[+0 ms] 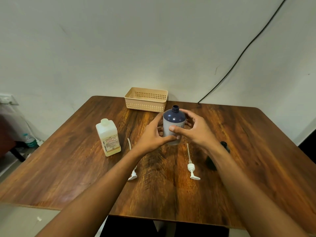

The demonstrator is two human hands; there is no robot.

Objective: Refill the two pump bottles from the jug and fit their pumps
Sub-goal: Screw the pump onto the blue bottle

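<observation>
A dark blue pump bottle (174, 120) with an open threaded neck and a pale label stands upright on the wooden table (68, 159). My left hand (152, 134) wraps its left side and my right hand (189, 129) its right side. A whitish square jug (108, 137) with a cap stands to the left. One white pump (191, 163) lies right of centre. A second white pump (132, 175) is partly hidden under my left forearm. A dark object (224, 146), possibly the other bottle, lies behind my right forearm.
A beige perforated basket (146, 100) sits at the table's far edge against the wall. A black cable (239, 57) runs down the wall at the right. A water bottle (30, 140) stands on the floor to the left.
</observation>
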